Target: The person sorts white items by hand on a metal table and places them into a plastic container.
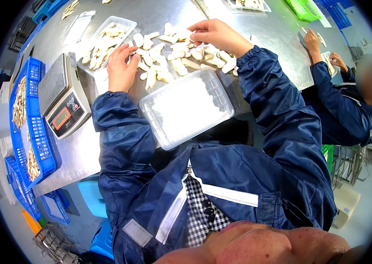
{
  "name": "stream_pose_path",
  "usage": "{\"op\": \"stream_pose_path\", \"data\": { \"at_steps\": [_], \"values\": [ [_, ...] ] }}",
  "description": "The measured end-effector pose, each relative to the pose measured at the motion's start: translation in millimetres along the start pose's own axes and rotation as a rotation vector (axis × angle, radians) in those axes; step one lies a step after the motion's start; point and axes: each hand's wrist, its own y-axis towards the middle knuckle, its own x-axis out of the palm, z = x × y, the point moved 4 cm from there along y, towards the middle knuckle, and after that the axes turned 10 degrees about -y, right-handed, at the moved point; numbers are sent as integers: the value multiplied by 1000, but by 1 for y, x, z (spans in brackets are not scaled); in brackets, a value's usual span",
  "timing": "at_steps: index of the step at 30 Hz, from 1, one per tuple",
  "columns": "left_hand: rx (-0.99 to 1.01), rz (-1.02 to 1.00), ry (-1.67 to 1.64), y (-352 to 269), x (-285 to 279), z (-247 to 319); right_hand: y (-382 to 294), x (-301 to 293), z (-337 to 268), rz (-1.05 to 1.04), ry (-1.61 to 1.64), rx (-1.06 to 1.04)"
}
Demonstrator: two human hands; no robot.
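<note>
Pale sliced mushrooms (153,56), apparently king oyster, lie in a loose pile on the steel table (281,49). At the pile's left edge is my left hand (122,68), thumb and fingers apart, beside a clear plastic tray (127,24) of mushroom pieces (102,49). My right hand (217,35) reaches over the far side of the pile with its fingertips bent down at a pale piece; whether they grip it is unclear. Nearest my body, a clear plastic tray (186,109) with nothing visible inside sits at the table's front edge, overhanging it.
A digital scale (64,102) stands at left, beside blue plastic crates (37,132) holding mushrooms. Another filled tray (265,6) and a green basket (304,10) are at the far side. On the right, a co-worker (344,102) handles mushrooms at the table.
</note>
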Motion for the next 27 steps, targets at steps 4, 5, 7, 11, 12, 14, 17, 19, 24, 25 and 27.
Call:
{"op": "stream_pose_path", "data": {
  "at_steps": [4,5,7,11,12,14,17,19,24,25,27],
  "values": [
    [-29,-9,-30,0,-1,0,-23,-13,5,-13,79,75],
    [-20,-14,-38,1,0,1,-28,-17,10,-3,111,99],
    [-8,-6,-2,0,-1,-2,-40,-24,12,27,75,119],
    [1,-26,2,2,1,-4,-77,-45,36,88,92,107],
    [1,-23,7,0,-2,-4,-90,-50,35,130,48,130],
    [5,-17,15,-1,-2,-1,-112,-61,41,168,-38,183],
    [20,-9,28,0,-1,-1,-145,-60,59,203,45,232],
    [31,-12,28,1,-1,-1,-156,-56,57,200,73,257],
    [18,-9,17,0,-2,-3,-154,-59,37,327,-348,244],
    [17,-8,20,0,-2,-4,-149,-58,30,368,-475,202],
    [19,7,16,-2,-2,-7,-129,-46,19,310,-406,102]
  ]
}}
